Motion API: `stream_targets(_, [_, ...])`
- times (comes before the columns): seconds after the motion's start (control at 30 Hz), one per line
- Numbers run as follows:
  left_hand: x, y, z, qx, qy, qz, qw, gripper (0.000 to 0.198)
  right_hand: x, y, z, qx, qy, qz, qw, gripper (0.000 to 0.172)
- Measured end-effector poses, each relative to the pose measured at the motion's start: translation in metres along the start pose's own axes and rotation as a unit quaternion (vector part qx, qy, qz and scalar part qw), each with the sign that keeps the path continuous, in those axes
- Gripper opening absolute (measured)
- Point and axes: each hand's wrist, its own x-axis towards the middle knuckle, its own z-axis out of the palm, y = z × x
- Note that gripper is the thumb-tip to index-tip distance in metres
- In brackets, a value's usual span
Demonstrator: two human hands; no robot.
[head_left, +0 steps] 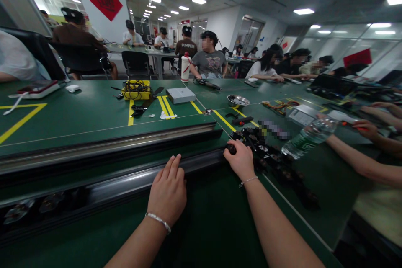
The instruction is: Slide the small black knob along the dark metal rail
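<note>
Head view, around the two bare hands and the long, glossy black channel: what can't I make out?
- Black channel, left end: head view, cut off by the left edge.
- Left hand, underside: head view, hidden by its own back.
- Small, round black part, full shape: head view, partly covered by the right hand.
- Dark, jumbled black parts, count: head view, overlap and blur.

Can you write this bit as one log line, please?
left hand: open over black rail | right hand: holding small black part at rail's end | further right: bottle
</note>
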Motion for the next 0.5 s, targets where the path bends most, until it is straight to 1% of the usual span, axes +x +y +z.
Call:
stream_targets(0.3, [-0.0006,-0.0001,-0.0009,-0.013,0.005,0.003,1.0,0.017,0.0003,-0.0011,-0.0003,0.008,0.009,-0.007,1.0,0.025])
stream_targets(0.5, [0.0,-0.0004,-0.0002,-0.002,-0.005,0.003,1.0,0.018,0.0005,-0.0006,0.0002,0.007,0.01,-0.012,1.0,0.025])
